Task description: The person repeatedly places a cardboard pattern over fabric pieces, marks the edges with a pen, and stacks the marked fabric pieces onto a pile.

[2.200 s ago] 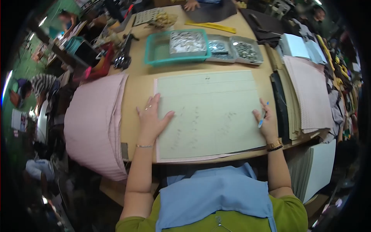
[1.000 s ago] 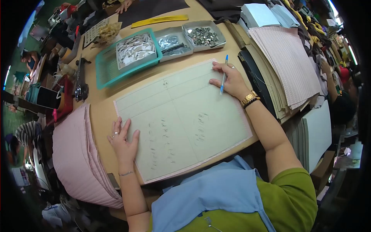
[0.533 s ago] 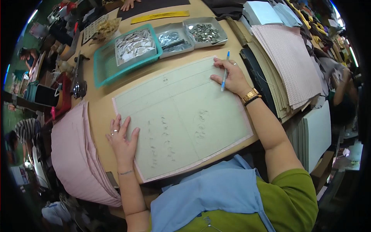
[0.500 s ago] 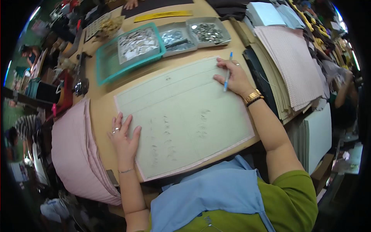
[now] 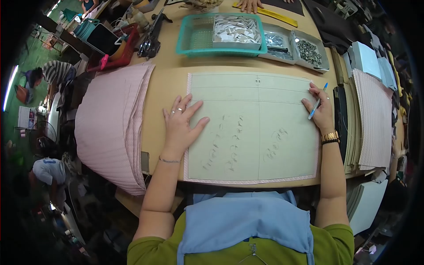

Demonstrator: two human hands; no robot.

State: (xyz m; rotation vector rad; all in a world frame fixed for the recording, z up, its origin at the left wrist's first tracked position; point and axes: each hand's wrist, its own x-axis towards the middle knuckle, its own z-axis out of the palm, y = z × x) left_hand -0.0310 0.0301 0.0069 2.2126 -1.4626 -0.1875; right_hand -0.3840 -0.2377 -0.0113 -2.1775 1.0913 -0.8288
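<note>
A pale green card pattern point(image 5: 282, 128) with ruled lines and handwriting lies flat on the table over a slightly larger piece of pink striped fabric point(image 5: 186, 172), whose edge shows around it. My left hand point(image 5: 183, 121) rests on the left edge of the card, fingers spread, a ring on one finger. At the card's upper right edge is my right hand point(image 5: 322, 106), with a blue and white pen point(image 5: 318, 102) held slanting between the fingers. Its thumb and fingertips are at the card.
Folded pink striped fabric point(image 5: 110, 128) is stacked at left; more layers and card sheets point(image 5: 373, 119) stand at right. At the back are a teal basket point(image 5: 194, 39) holding white pieces, trays of small metal parts point(image 5: 309, 51), a yellow ruler point(image 5: 278, 17) and another person's hand point(image 5: 250, 5).
My view has turned, so the card now appears square to me rather than slanted. Both hands remain at its left and right edges, and the pen is still in my right hand.
</note>
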